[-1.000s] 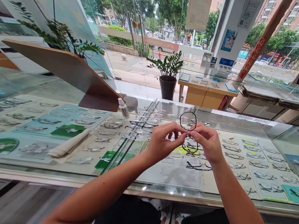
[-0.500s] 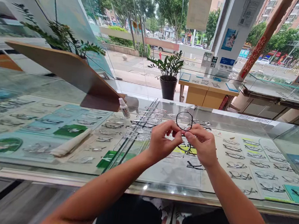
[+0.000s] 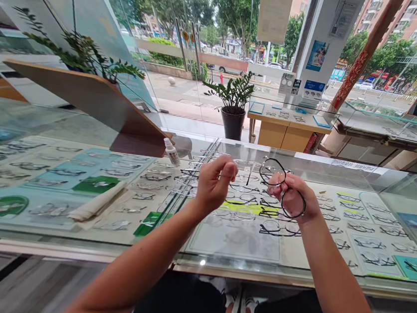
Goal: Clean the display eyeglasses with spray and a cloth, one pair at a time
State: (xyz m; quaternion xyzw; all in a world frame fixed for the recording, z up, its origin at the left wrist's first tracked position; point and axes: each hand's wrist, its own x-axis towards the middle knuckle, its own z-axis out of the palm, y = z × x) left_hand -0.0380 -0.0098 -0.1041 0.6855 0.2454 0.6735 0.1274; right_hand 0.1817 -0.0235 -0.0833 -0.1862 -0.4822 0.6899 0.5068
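My right hand (image 3: 308, 198) grips a pair of black round-rimmed eyeglasses (image 3: 284, 186) near the bridge. The eyeglasses are tilted, one rim up to the left and the other lower, in front of my palm. To the left, apart from them, my left hand (image 3: 215, 185) is closed with its fingers curled in; whether anything is pinched there is hidden. A thin dark strip, like a temple arm, shows between the hands, and I cannot tell what it belongs to. Below both hands, several eyeglasses (image 3: 239, 214) lie in rows on the glass display counter (image 3: 233, 266).
A small white spray bottle (image 3: 172, 152) stands on the counter to the left, near a tilted wooden board (image 3: 88, 90). A rolled beige cloth (image 3: 99, 203) lies closer. Beyond the counter are a potted plant (image 3: 232, 121) and another display cabinet (image 3: 288, 135).
My hands have come apart: the left drew back to the left, and the right moved slightly right with the eyeglasses. The eyeglasses turned from upright to tilted, with both rims now showing.
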